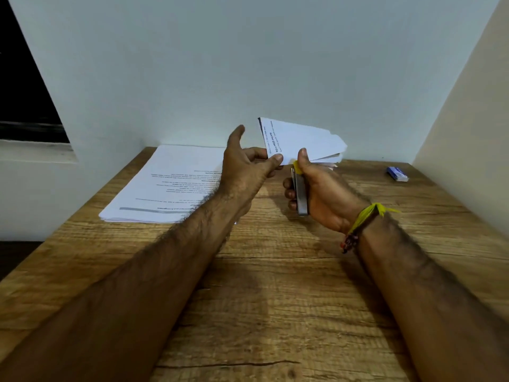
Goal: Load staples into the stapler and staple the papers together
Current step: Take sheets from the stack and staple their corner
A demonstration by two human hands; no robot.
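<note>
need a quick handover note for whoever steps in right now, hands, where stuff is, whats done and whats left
Left hand: pinches a corner of the held papers, lifted off the table.
Right hand: grips the stapler, its nose at that same corner.
On the wooden table: paper stack at left, small blue box far right.
Done: set lined up at the stapler.
Left: squeeze, check the staple. Whether staples are loaded cannot be told.

The desk is brown with a streaky wood grain. The paper stack is white with dark printed lines, as is the lifted bundle. The stapler is grey metal with a yellow tip. Yellow thread circles the right wrist. A blue-and-white box sits far off. Pale wall.
</note>
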